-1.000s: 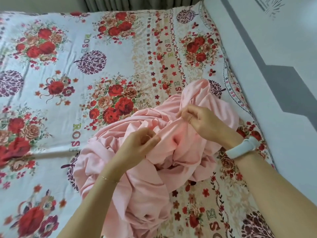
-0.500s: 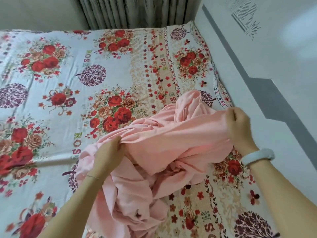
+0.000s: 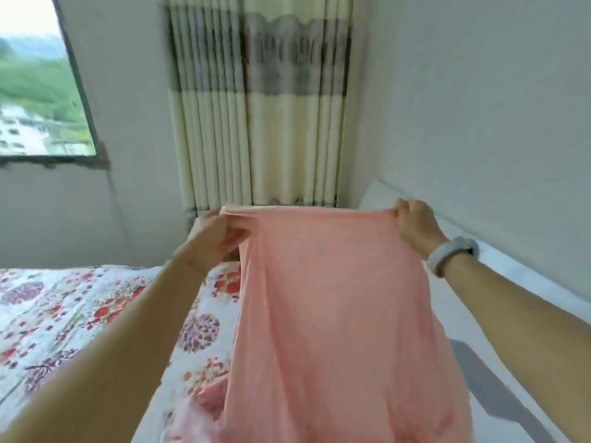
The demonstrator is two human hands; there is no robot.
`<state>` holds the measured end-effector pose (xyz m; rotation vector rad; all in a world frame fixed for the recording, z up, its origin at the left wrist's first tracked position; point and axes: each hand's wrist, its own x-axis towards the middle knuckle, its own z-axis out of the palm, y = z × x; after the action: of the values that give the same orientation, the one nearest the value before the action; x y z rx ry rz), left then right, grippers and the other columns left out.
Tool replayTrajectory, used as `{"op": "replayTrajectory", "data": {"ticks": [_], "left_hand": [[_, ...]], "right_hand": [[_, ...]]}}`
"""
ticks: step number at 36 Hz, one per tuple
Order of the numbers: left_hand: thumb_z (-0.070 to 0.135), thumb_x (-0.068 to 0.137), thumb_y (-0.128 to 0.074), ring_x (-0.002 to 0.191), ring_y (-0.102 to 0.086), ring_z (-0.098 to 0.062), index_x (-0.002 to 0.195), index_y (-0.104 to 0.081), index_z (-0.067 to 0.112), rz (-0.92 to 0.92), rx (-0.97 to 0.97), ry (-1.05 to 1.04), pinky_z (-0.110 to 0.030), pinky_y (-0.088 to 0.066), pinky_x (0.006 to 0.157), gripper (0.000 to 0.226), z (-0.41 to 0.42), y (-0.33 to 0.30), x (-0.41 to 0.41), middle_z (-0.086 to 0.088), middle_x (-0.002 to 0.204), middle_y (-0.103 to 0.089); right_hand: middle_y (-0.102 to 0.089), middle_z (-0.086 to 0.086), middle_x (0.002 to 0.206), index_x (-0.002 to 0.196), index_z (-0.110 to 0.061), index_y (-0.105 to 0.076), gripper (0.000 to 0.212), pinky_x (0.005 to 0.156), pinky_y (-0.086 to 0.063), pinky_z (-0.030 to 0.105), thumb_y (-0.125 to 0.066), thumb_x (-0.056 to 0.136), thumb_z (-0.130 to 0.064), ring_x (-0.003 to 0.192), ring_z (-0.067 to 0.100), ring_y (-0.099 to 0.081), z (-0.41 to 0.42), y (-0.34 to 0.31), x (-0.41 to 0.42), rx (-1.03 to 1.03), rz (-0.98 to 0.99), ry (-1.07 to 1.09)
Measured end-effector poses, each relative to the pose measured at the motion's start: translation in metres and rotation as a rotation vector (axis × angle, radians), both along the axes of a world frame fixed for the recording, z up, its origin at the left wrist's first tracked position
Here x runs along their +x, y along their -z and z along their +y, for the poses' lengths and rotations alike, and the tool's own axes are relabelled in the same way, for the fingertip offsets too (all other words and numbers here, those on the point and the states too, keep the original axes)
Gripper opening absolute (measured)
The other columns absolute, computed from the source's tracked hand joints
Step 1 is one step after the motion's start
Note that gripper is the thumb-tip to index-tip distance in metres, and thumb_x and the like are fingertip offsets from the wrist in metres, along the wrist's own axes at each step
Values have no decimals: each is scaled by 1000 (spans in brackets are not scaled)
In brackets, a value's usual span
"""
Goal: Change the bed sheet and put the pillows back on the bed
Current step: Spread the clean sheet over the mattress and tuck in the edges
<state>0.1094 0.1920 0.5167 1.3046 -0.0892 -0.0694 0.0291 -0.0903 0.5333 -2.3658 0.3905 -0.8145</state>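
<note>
A plain pink sheet (image 3: 335, 308) hangs stretched in front of me, lifted above the bed. My left hand (image 3: 220, 235) grips its top edge on the left, and my right hand (image 3: 412, 225), with a white band on the wrist, grips the top edge on the right. The cloth falls down to a bunched heap near the frame's bottom. Under it lies the bed (image 3: 64, 308), covered with a white sheet printed with red roses. No pillows are in view.
A cream and grey curtain (image 3: 259, 116) hangs straight ahead at the bed's far end. A white wall (image 3: 479, 123) runs along the right of the bed. A window (image 3: 35, 91) opens at the upper left.
Both hands have raised the pink sheet off the bed and pulled its top edge taut between them. The view has tipped up from the bed toward the curtain and wall.
</note>
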Motion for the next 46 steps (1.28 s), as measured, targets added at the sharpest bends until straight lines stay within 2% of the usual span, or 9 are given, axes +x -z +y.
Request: {"op": "replayTrajectory", "data": {"ticks": [4,7,16,22,27,31,36,41,46], "left_hand": [[-4,95,-37,64,-62,-10,82,-57,19,-378,-246,50,-28,-57,65,33,-14,-144,-22,5,63,-66],[2,97,-37,65,-63,-11,88,-59,20,-536,-106,15,-30,-56,62,30,-16,-190,-42,3,74,-64],[15,94,-53,78,-58,-24,87,-65,16,-474,773,91,-41,-52,79,14,14,-119,-65,-10,86,-63],[14,86,-60,60,-51,-18,74,-64,13,-319,438,-151,-20,-45,53,12,34,-92,-76,-6,68,-57],[17,85,-57,51,-35,-14,61,-49,17,-152,235,-388,-23,-28,47,25,60,-79,-74,1,51,-44],[13,90,-58,48,-47,-13,66,-59,15,-230,502,-247,-16,-39,40,23,68,-66,-79,-5,62,-50],[10,90,-57,72,-54,-20,74,-66,13,-365,750,11,-26,-43,63,19,55,-58,-91,-8,76,-60],[3,92,-50,119,-49,-15,139,-41,16,-376,1171,430,-23,-38,100,50,26,-63,-116,-4,134,-50],[29,85,-63,120,-51,-8,134,-40,32,-520,694,558,-33,-40,106,54,4,-58,-139,10,132,-51]], "right_hand": [[-58,30,110,100,13,-57,35,77,-30,34,-30,100,-11,102,38,-52,-2,-125,-3,36,-471,114],[-60,21,95,92,3,-59,37,75,-35,30,-29,101,-16,90,32,-53,-1,-162,-19,98,-661,49],[-55,11,68,72,-1,-55,44,58,-33,26,-52,92,-40,65,14,-44,2,-86,-55,-64,-96,-276],[-56,-10,75,78,-23,-59,16,58,-33,14,-58,91,-32,67,3,-49,14,-75,-80,-143,146,-419],[-39,-4,57,57,-20,-42,41,48,-26,16,-48,97,-16,51,9,-33,17,-79,-92,-185,152,-415],[-45,-3,63,69,-17,-51,28,45,-31,10,-48,97,-18,55,9,-37,27,-83,-97,-108,47,-440],[-44,-4,62,72,-12,-52,27,44,-28,10,-52,95,-26,50,6,-36,55,-90,-100,-114,96,-526],[-48,3,69,80,-2,-59,25,51,-33,16,-52,94,-20,58,11,-42,70,-95,-104,-43,109,-620],[-35,8,65,71,-2,-52,27,53,-24,27,-51,93,-17,59,20,-31,78,-95,-107,12,98,-651]]}}
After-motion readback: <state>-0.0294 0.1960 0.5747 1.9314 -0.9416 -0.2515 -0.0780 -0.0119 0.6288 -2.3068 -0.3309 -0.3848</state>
